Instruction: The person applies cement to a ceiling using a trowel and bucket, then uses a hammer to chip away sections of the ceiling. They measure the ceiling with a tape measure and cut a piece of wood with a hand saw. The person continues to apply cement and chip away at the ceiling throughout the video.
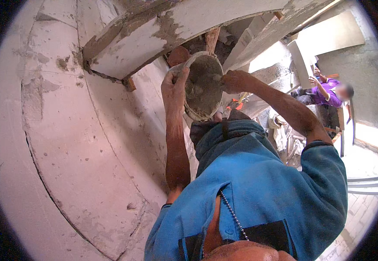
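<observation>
In front of my waist is a round bucket (220, 104) with a mortar-crusted rim, tilted so that its inside shows. Wet grey mortar (197, 92) lies in it. My left hand (174, 88) grips the bucket's left rim, thumb at the edge and fingers round the outside. At the right rim my right hand (237, 82) is closed like a fist, knuckles over the bucket's mouth. What its fingers hold is hidden; I cannot tell whether it is the rim or a tool handle.
A plastered wall (89, 143) rises close on the left. A curved plaster-smeared concrete beam (154, 39) crosses ahead, with a wooden piece (212, 40) below it. Boards (332, 37) lean at the far right, near another person in purple (328, 92). Rubble and sacks (279, 130) lie lower right.
</observation>
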The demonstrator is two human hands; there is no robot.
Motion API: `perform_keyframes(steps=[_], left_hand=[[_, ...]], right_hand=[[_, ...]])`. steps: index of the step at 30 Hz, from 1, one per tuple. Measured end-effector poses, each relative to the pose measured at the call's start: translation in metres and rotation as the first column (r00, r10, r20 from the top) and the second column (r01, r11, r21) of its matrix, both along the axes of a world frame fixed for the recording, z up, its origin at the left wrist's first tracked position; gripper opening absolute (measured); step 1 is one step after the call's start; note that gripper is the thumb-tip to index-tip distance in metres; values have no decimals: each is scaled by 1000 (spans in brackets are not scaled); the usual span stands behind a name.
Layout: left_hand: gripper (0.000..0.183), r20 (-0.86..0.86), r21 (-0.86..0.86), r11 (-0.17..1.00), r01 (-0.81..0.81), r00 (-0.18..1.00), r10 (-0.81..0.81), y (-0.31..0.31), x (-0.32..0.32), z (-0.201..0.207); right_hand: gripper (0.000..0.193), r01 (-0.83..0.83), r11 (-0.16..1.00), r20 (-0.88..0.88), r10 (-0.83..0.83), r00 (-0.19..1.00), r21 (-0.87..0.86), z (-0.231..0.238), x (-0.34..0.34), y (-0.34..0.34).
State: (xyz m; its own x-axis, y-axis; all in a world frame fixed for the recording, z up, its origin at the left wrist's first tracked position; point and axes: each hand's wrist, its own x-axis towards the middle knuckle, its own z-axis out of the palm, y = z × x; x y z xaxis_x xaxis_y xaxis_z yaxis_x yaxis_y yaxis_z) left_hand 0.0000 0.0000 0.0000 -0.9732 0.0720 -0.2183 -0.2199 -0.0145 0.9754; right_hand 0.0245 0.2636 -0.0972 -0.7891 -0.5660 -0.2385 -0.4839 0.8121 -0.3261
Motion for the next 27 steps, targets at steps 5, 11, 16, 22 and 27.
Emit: perform_keyframes(steps=[5,11,16,22,27], left_hand=[[37,145,81,995,-59,988,47,-27,-2,-2],[34,309,227,963,-148,948,73,-33,4,2],[44,264,315,938,-143,963,58,-31,-3,10],[57,300,315,936,-153,952,55,-27,-7,9],[56,316,279,945,-171,946,77,-31,-2,4]], right_hand=[[39,208,977,729,-116,675,-37,30,0,-15],[39,362,879,685,-57,726,-310,89,16,42],[31,518,775,638,-199,744,-362,97,-2,49],[33,104,925,209,-27,978,-366,160,-65,119],[44,-32,991,-137,15,990,-128,300,-146,130]])
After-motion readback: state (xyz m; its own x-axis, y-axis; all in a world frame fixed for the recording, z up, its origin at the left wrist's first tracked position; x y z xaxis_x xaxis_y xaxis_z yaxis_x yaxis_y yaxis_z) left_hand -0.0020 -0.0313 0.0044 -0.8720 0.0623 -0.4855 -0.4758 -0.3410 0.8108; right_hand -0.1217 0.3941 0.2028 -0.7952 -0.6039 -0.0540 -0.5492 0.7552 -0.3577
